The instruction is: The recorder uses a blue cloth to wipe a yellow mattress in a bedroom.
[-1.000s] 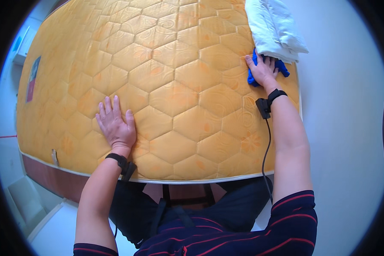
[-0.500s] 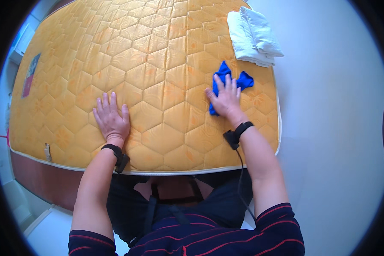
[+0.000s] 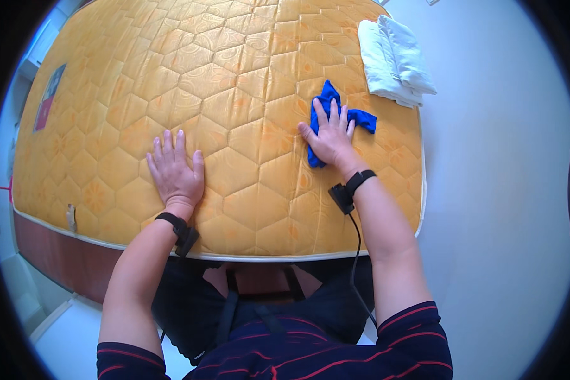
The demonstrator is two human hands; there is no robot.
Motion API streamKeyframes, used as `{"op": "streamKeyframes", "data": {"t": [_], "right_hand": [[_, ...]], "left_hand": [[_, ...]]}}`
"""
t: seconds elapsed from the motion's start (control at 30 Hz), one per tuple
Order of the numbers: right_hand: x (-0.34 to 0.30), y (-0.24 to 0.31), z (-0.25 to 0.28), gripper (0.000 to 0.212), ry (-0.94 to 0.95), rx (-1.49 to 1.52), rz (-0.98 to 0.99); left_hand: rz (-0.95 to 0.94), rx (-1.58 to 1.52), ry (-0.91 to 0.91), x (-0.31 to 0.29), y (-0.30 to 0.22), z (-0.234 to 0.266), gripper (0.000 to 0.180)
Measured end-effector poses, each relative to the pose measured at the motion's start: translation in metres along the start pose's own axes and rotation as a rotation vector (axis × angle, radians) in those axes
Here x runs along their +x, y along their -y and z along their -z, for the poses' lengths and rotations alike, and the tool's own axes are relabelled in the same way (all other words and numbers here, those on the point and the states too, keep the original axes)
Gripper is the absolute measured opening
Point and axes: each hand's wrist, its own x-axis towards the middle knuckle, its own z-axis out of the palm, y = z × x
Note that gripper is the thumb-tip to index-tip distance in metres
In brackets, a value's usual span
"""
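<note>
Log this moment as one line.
left hand: flat on yellow mattress | right hand: spread over blue cloth | folded white fabric: beyond cloth, near mattress's right edge

Over the head view I am seeing my left forearm (image 3: 140, 266) slanting inward; my left grip (image 3: 178, 177) is lying flat, palm down, fingers (image 3: 181, 145) slightly parted and thumb (image 3: 198, 168) angling out to the right. My right arm (image 3: 391, 234) is slanting inward too, nearly straight, while my right grip (image 3: 332, 140) is resting palm down, farther forward, fingers fanning ahead, thumb splaying left.
</note>
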Motion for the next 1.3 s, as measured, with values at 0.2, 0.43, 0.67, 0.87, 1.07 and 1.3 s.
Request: {"op": "streamKeyframes", "data": {"t": [0.2,0.43,0.67,0.87,1.07,1.3], "right_hand": [[0.094,-0.005,0.007,0.091,0.03,0.048,0.002],[0.188,-0.009,0.015,0.101,-0.065,-0.013,-0.042],[0.195,-0.006,0.014,0.093,-0.077,-0.016,-0.019],[0.121,0.014,0.015,0.077,-0.027,0.04,0.045],[0.007,0.04,-0.001,0.069,-0.075,0.003,0.117],[-0.132,0.05,-0.021,0.075,-0.019,0.016,0.073]], "left_hand": [[-0.025,-0.043,-0.017,-0.003,0.009,-0.001,0.07],[-0.061,-0.105,-0.032,-0.004,0.006,-0.005,0.072],[-0.058,-0.109,-0.034,-0.005,0.006,-0.003,0.072],[-0.048,-0.089,-0.055,-0.004,0.004,-0.006,0.071],[-0.018,-0.074,-0.121,-0.003,0.006,-0.003,0.069],[-0.026,-0.262,-0.051,-0.015,0.024,0.014,0.062]]}}
